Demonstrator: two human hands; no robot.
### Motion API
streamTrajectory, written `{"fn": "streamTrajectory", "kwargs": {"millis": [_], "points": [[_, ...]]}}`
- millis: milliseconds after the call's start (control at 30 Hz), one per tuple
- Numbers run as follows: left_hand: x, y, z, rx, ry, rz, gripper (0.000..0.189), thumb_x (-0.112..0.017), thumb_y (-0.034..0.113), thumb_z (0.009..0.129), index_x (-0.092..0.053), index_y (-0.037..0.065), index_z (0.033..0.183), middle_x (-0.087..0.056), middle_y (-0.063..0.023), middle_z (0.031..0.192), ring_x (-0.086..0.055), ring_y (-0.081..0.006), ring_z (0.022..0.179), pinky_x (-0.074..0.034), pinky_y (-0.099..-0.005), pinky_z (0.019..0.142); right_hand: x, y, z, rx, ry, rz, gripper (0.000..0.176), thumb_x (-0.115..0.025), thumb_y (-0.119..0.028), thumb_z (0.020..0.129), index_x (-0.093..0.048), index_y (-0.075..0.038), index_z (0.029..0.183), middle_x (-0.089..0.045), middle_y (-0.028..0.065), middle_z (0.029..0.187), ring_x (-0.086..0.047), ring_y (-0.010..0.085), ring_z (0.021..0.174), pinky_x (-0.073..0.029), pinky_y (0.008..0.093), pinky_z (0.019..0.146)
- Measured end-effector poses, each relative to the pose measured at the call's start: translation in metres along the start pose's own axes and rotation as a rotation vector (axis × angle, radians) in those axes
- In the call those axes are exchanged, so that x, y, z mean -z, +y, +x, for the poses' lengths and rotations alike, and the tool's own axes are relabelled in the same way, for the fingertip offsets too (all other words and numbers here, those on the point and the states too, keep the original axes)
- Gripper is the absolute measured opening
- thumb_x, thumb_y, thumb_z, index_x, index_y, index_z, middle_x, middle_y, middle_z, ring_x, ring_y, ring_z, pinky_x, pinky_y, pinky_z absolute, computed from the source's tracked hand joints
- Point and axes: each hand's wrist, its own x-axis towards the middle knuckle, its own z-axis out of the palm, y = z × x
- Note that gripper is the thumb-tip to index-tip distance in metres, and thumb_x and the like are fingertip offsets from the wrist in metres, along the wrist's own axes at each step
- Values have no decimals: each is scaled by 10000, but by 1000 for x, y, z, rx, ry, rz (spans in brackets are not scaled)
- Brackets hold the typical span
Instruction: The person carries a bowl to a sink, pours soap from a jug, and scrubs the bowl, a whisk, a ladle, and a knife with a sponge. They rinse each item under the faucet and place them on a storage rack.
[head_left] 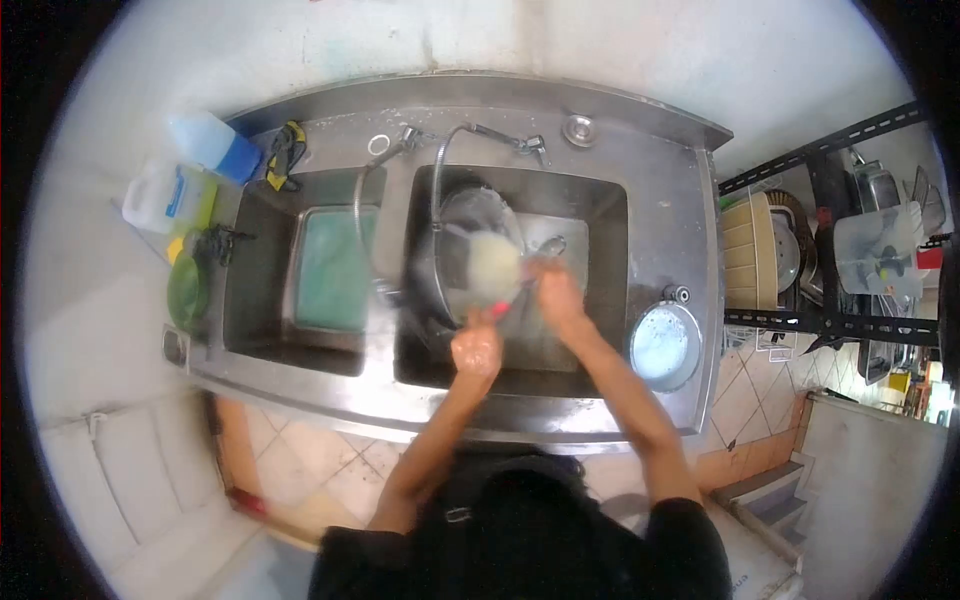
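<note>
Both of my hands are over the right sink basin (610, 330). My left hand (477, 348) is closed, with a small pink piece (500, 309) showing at its fingers. My right hand (556, 295) is closed too, at the right edge of a pale yellowish, rounded thing (494, 266) smeared by motion. What exactly either hand grips is hidden. Behind the pale thing, a large, shiny round vessel (478, 212) stands in the basin. A flexible spray hose (437, 180) hangs down at its left side.
Left basin holds a green-bottomed rectangular tray (335, 265); a second hose (360, 215) hangs there. Jugs of blue liquid (215, 145) and yellow-green liquid (175, 200) stand at left. A bowl of whitish liquid (664, 345) sits on the right counter. Beyond is a loaded rack (825, 240).
</note>
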Motion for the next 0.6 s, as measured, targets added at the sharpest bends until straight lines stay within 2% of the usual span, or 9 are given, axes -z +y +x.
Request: {"fn": "streamTrajectory", "kwargs": {"millis": [100, 167, 267, 333, 400, 433, 500, 567, 600], "points": [[-11, -7, 19, 49, -59, 40, 243, -537, 149, 807, -572, 28, 1016, -635, -189, 905, -657, -313, 708, -522, -420, 603, -2, -8, 5, -55, -13, 26, 412, -525, 35, 690, -605, -34, 1088, -600, 138, 1137, -558, 315, 1055, -446, 377, 929], [-17, -8, 27, 90, -112, 51, 233, -540, 159, 810, -585, 33, 1001, -649, -185, 857, -659, -314, 712, -522, -417, 604, -13, -47, -20, 281, 99, 87, 424, -508, 49, 680, -609, -36, 1082, -598, 149, 1133, -553, 318, 1061, -451, 392, 917], [-9, -6, 25, 158, -72, -54, 213, -548, 171, 809, -608, 34, 960, -649, -158, 715, -660, -313, 683, -519, -415, 601, -6, -19, 2, 350, 140, -12, 422, -503, 59, 679, -613, -34, 1075, -596, 159, 1131, -553, 322, 1064, -447, 402, 921], [-16, -4, 27, 200, -58, 70, 198, -516, 146, 824, -572, 52, 989, -643, -124, 671, -655, -299, 642, -517, -412, 586, 5, -1, 17, 281, 119, 56, 426, -494, 71, 680, -612, -31, 1076, -591, 181, 1126, -558, 331, 1053, -418, 406, 954], [-17, -9, 29, 136, 16, 59, 222, -523, 145, 812, -551, 45, 1008, -637, -128, 663, -650, -298, 624, -511, -416, 569, 16, 0, 25, -120, -79, -85, 345, -492, 16, 751, -614, -47, 1067, -604, 179, 1101, -562, 325, 1037, -445, 407, 918], [-18, -11, 30, 71, 83, 47, 251, -530, 144, 800, -530, 39, 1028, -632, -131, 654, -645, -297, 606, -505, -420, 551, 8, -11, 17, -115, -79, -90, 345, -492, 16, 751, -614, -47, 1067, -604, 179, 1101, -562, 325, 1037, -445, 407, 918], [-18, -17, 35, 75, 147, -11, 365, -581, 140, 759, -506, 55, 1105, -620, -129, 623, -630, -296, 569, -495, -413, 558, -11, -38, -11, 245, 216, 73, 445, -492, 94, 677, -580, -14, 1100, -598, 211, 1081, -569, 355, 1005, -437, 426, 912], [-15, -21, 34, 54, 228, -56, 635, -653, 94, 667, -412, 92, 1255, -590, -102, 562, -598, -280, 502, -466, -391, 537, 4, -30, -2, 286, 185, 44, 444, -490, 92, 684, -577, -22, 1105, -600, 212, 1073, -578, 359, 973, -456, 431, 875], [-7, -18, 35, 53, 219, -51, 635, -653, 94, 667, -412, 92, 1255, -590, -102, 562, -598, -280, 502, -466, -391, 537, 13, -27, 3, 322, 157, 23, 443, -489, 90, 692, -574, -31, 1110, -602, 212, 1064, -587, 363, 941, -475, 437, 838]]}}
